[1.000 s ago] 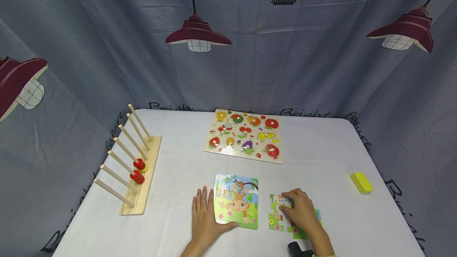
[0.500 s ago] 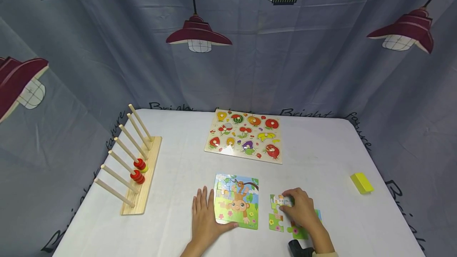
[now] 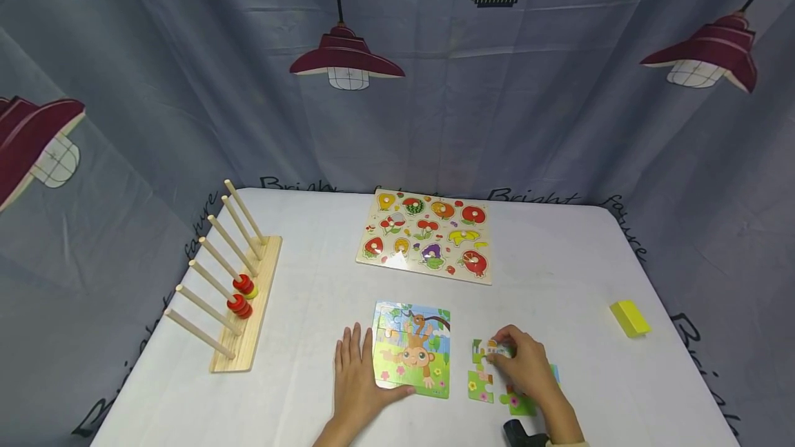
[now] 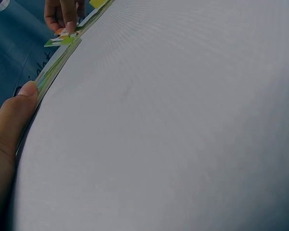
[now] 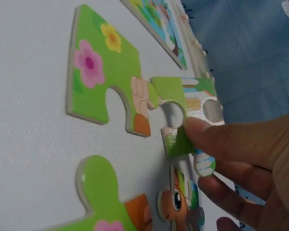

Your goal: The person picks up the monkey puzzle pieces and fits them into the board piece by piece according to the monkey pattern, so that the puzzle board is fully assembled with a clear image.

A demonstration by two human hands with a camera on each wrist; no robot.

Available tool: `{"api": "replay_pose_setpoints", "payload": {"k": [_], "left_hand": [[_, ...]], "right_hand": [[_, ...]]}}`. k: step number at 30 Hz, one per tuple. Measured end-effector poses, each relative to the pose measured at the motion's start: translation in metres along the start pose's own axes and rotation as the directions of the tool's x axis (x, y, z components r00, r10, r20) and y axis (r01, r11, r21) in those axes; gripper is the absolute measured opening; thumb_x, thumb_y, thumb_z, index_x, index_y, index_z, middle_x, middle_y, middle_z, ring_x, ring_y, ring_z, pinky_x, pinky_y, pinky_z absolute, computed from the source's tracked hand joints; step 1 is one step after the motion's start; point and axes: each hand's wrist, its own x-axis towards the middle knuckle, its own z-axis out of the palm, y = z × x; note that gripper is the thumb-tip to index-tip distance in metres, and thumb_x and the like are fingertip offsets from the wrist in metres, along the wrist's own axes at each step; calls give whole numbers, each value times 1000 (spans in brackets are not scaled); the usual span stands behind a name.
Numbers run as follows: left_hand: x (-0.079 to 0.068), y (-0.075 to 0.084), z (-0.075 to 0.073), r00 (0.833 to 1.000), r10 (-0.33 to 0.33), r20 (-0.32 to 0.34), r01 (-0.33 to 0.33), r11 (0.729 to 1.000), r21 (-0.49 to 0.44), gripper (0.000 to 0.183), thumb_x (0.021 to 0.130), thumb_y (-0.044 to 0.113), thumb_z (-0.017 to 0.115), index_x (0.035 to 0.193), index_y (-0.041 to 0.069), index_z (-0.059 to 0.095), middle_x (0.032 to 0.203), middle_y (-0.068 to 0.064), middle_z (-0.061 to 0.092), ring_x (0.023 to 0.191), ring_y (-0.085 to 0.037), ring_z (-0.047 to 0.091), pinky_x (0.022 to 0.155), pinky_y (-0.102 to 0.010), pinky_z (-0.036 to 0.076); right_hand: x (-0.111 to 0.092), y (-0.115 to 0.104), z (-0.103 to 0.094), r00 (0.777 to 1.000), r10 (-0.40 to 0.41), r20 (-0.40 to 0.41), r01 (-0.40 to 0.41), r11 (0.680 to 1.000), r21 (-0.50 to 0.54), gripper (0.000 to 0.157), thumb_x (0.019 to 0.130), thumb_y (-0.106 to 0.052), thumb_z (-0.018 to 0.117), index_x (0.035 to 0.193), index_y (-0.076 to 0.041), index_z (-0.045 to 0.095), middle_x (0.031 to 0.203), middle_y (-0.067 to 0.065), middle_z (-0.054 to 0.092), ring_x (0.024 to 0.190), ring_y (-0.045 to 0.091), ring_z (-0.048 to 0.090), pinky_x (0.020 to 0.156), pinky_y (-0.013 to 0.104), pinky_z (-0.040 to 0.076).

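My left hand [image 3: 357,381] lies on the table with its fingers straight, beside the monkey jigsaw puzzle [image 3: 413,357]. Its thumb [image 4: 28,90] rests at the puzzle's lower edge. Right of the puzzle, my right hand [image 3: 526,368] pinches a green jigsaw piece with a house print [image 5: 176,89] between thumb and fingers. That piece is tilted in the right wrist view. Close to it lies a flower corner piece [image 5: 106,62]. Another green piece [image 5: 98,192] and one with a printed eye [image 5: 178,199] lie nearby, partly hidden by my right hand in the head view.
A wooden fruit puzzle board [image 3: 425,236] lies at the back. On the left stands a wooden peg rack [image 3: 263,281] with red and yellow rings [image 3: 239,306]. A yellow block [image 3: 630,318] sits at the right. Grey curtains [image 3: 435,123] surround the white table [image 3: 310,281].
Both hands stay nearly in place. The jigsaw piece in my right hand has tilted and shifted slightly. Left hand and monkey puzzle look unchanged.
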Motion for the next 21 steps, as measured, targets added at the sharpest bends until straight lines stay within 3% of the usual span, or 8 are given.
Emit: {"api": "replay_pose_setpoints", "payload": {"k": [3, 7, 14, 21], "left_hand": [[0, 0, 0, 1000, 1, -1, -1, 1000, 3, 127, 45, 88, 54, 139, 4, 33, 148, -19, 24, 138, -35, 14, 111, -48, 11], [0, 0, 0, 1000, 3, -4, -3, 1000, 6, 127, 45, 88, 54, 138, 4, 34, 148, -19, 25, 138, -36, 14, 111, -49, 12], [0, 0, -1, 1000, 9, -8, -9, 1000, -2, 127, 45, 87, 55, 138, 4, 34, 147, -19, 25, 138, -36, 15, 111, -50, 12], [0, 1, -1, 1000, 2, -3, -2, 1000, -10, 127, 45, 86, 56, 138, 3, 33, 147, -19, 25, 138, -36, 15, 111, -50, 12]], "right_hand": [[0, 1, -1, 1000, 16, 7, -16, 999, 30, 23, 71, -16, 74, 89, -13, 59, 83, -1, 68, 73, 12, 54, 64, 26, 40], [0, 1, -3, 998, 56, 37, -58, 997, 60, 21, 74, -17, 72, 89, -14, 58, 75, -6, 66, 62, 9, 45, 56, 21, 35], [-1, 0, -3, 996, 66, 60, -74, 987, 140, 22, 74, -13, 72, 91, -11, 57, 75, -4, 64, 66, 7, 52, 53, 20, 42], [0, 0, 1, 994, 53, 95, -81, 946, 314, 22, 73, -9, 73, 89, -6, 58, 74, 2, 64, 64, 5, 56, 56, 18, 47]]}}
